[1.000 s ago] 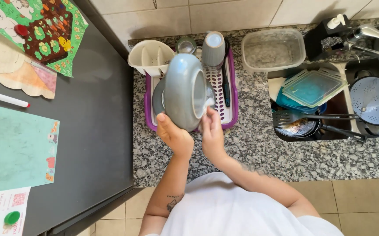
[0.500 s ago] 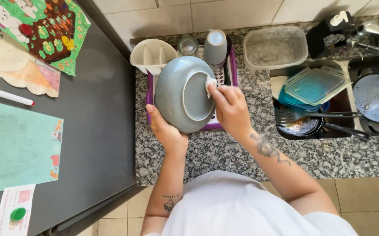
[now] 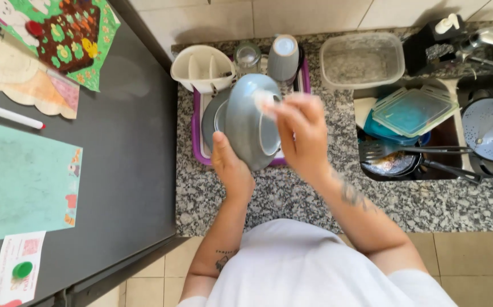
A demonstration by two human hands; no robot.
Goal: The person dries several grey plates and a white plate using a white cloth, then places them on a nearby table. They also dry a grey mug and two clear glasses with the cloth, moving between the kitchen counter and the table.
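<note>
A grey-blue bowl (image 3: pixel 246 122) is held tilted on its side above the purple dish rack (image 3: pixel 196 136). My left hand (image 3: pixel 230 166) grips the bowl from below at its near edge. My right hand (image 3: pixel 302 136) is blurred and presses a small white cloth or paper (image 3: pixel 266 99) against the bowl's rim. A grey plate (image 3: pixel 211 116) leans in the rack just behind the bowl.
The rack holds a white cutlery caddy (image 3: pixel 202 67), a glass jar (image 3: pixel 248 55) and a grey cup (image 3: pixel 284 57). A clear plastic tub (image 3: pixel 361 59) stands on the granite counter (image 3: pixel 314 204). The sink (image 3: pixel 428 136) is full of dishes. A dark fridge top (image 3: pixel 127 148) lies left.
The bowl has turned from face-on to edge-on and tilted right. My right hand has moved up along the rim with the white cloth. My left hand has shifted under the bowl.
</note>
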